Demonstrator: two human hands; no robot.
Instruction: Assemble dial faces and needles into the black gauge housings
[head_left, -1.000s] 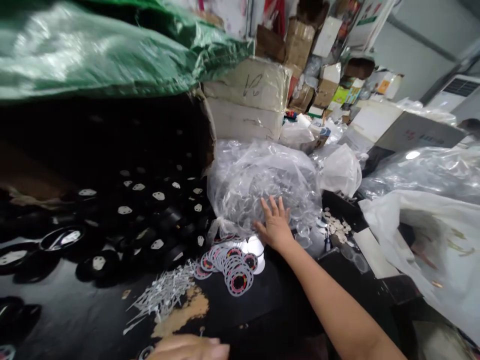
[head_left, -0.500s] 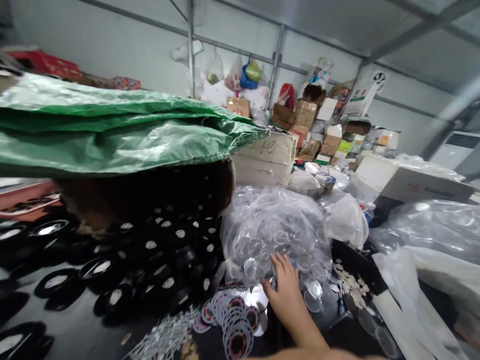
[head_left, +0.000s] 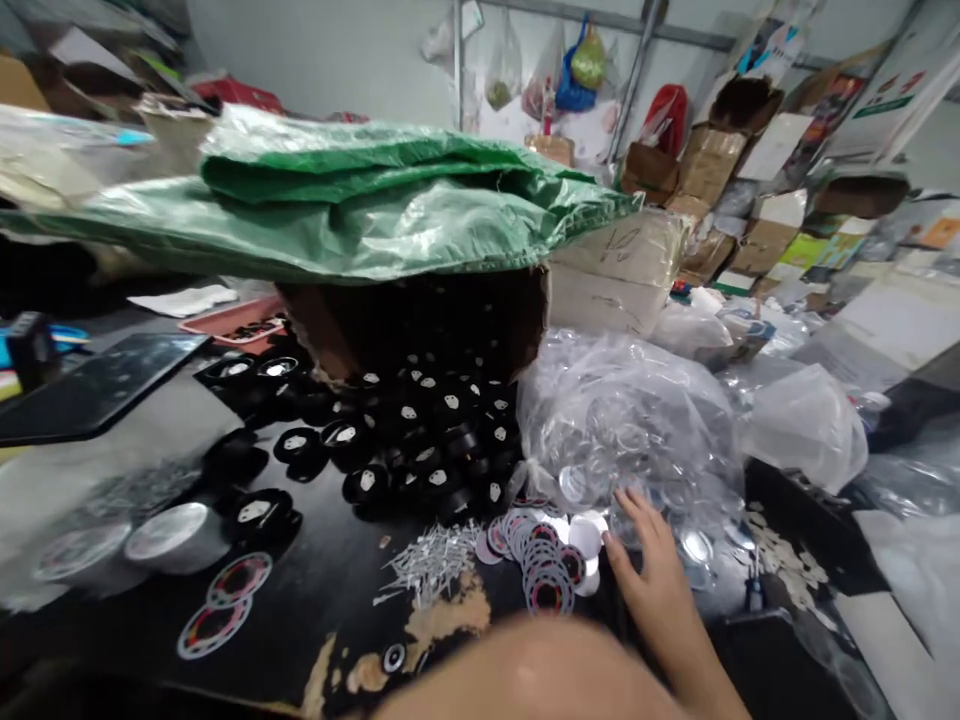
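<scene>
My right hand [head_left: 651,560] reaches in from the lower right, fingers stretched out and thumb apart. Its fingertips are at the front of a clear plastic bag [head_left: 630,400] full of clear round covers. Left of the thumb lie shiny white discs [head_left: 585,537] and a spread of printed dial rings [head_left: 551,585]. Beyond those rings is a heap of thin metal pins [head_left: 435,560]. A large blurred patch of skin crosses the bottom middle, close to the camera; which body part it is, I cannot tell. My left hand does not show.
Black round cases [head_left: 442,450] spill from a carton under a green plastic sheet [head_left: 390,230]. Two printed rings [head_left: 217,610] and wrapped disc stacks [head_left: 176,540] lie left. A screwdriver [head_left: 754,585] and small pale pieces [head_left: 787,560] lie right.
The view has swung left and down, so the scene sits farther right and more of the left tabletop shows. My right hand stays at the bag's front, while the blurred skin fills more of the bottom.
</scene>
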